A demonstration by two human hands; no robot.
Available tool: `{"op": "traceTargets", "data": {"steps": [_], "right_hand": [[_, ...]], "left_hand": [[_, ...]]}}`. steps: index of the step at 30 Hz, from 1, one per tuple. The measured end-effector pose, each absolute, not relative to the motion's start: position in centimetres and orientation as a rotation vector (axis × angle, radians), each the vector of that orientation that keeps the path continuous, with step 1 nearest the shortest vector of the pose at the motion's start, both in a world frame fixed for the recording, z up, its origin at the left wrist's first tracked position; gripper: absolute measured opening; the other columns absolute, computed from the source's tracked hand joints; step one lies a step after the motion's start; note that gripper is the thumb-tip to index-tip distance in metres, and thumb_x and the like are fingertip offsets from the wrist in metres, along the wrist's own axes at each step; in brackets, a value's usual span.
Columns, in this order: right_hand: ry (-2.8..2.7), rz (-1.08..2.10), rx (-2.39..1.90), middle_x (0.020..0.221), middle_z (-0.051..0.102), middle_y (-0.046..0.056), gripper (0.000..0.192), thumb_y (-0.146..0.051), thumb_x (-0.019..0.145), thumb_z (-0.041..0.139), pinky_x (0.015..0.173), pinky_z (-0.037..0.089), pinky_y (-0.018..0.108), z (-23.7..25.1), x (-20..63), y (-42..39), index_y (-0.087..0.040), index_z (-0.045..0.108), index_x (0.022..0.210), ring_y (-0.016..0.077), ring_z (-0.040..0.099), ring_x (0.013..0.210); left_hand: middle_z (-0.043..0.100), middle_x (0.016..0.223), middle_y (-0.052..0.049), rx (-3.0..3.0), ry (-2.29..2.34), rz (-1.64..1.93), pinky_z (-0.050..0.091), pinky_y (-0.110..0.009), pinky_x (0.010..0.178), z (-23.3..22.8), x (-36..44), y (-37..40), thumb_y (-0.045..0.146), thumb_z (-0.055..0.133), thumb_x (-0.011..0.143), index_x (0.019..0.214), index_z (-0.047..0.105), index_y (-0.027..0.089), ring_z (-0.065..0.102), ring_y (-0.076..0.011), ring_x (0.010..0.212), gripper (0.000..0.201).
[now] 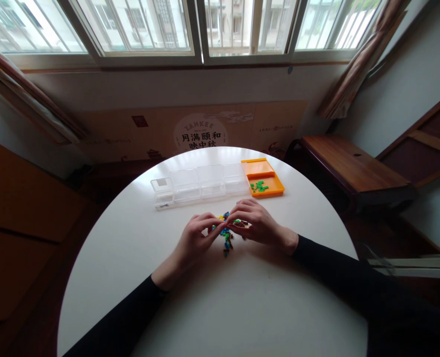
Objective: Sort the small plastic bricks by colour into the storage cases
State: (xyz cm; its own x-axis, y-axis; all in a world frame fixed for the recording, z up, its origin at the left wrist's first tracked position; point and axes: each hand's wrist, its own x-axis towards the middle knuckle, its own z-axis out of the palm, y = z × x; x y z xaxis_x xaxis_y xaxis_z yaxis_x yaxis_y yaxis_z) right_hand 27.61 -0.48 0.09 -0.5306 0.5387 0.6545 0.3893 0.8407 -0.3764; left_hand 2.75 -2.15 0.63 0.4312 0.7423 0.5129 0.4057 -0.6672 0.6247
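Over the middle of the table, my left hand (pixel 195 239) and my right hand (pixel 256 221) meet at the fingertips. Both are closed in a pinch, but what sits between the fingers is too small to make out. Below and around the fingertips lies a pile of small building bricks (pixel 227 240) in blue, green, yellow and brown, partly hidden by my hands. Behind my right hand an orange tray (pixel 279 186) holds several small green bricks (pixel 259 186). To its left stands a row of clear plastic compartments (pixel 190 194).
The round white table (pixel 242 307) carries all of this. Beyond its far edge stands a printed cardboard panel (pixel 156 129) under the window. A wooden bench (pixel 348 161) is at the right, and orange-brown furniture (pixel 15 198) at the left.
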Motion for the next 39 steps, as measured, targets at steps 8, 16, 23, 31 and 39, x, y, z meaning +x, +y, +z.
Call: {"op": "traceTargets", "data": {"steps": [8, 16, 23, 31, 39], "right_hand": [[-2.164, 0.218, -0.660, 0.099, 0.080, 0.002, 0.003, -0.030, 0.104, 0.077, 0.093, 0.054, 0.041, 0.0, 27.7, -0.5, -0.029, 0.076, 0.107, 0.0223, 0.071, 0.093], [-2.137, 0.280, -0.659, 0.099, 0.081, 0.002, 0.003, -0.030, 0.105, 0.076, 0.099, 0.056, 0.044, 0.2, 28.2, -0.2, -0.029, 0.078, 0.108, 0.0213, 0.072, 0.091], [-1.989, 0.282, -0.727, 0.096, 0.081, 0.003, 0.003, -0.032, 0.103, 0.078, 0.099, 0.058, 0.048, 0.3, 29.4, 0.3, -0.029, 0.080, 0.104, 0.0239, 0.073, 0.090], [-1.869, 0.149, -0.981, 0.100, 0.081, 0.005, 0.009, -0.032, 0.104, 0.074, 0.096, 0.057, 0.048, 0.3, 33.0, 2.2, -0.027, 0.080, 0.100, 0.0274, 0.074, 0.098], [-1.709, 0.052, -1.366, 0.094, 0.083, 0.007, 0.022, -0.043, 0.101, 0.072, 0.087, 0.058, 0.048, -1.6, 37.8, 5.0, -0.024, 0.081, 0.094, 0.0288, 0.070, 0.084]], "left_hand": [[0.080, 0.095, -0.007, 2.210, 0.885, 1.125, 0.059, -0.035, 0.079, 0.2, 2.5, -1.9, 0.030, 0.073, 0.107, 0.109, 0.086, 0.024, 0.073, -0.0185, 0.080, 0.015], [0.080, 0.098, -0.005, 2.307, 0.895, 1.116, 0.056, -0.036, 0.083, 0.5, 2.4, -2.0, 0.026, 0.072, 0.107, 0.117, 0.084, 0.026, 0.072, -0.0167, 0.077, 0.016], [0.081, 0.094, -0.002, 2.547, 1.005, 1.042, 0.049, -0.036, 0.084, 0.8, 1.3, -1.7, 0.028, 0.071, 0.107, 0.111, 0.083, 0.026, 0.069, -0.0133, 0.068, 0.014], [0.079, 0.095, 0.001, 2.546, 1.109, 1.053, 0.048, -0.037, 0.088, 0.6, 0.3, -1.2, 0.025, 0.070, 0.105, 0.108, 0.082, 0.027, 0.066, -0.0116, 0.065, 0.013], [0.078, 0.092, 0.001, 2.567, 1.153, 1.004, 0.048, -0.036, 0.088, 0.6, 0.2, -1.2, 0.025, 0.070, 0.101, 0.103, 0.082, 0.026, 0.064, -0.0120, 0.064, 0.012]]}}
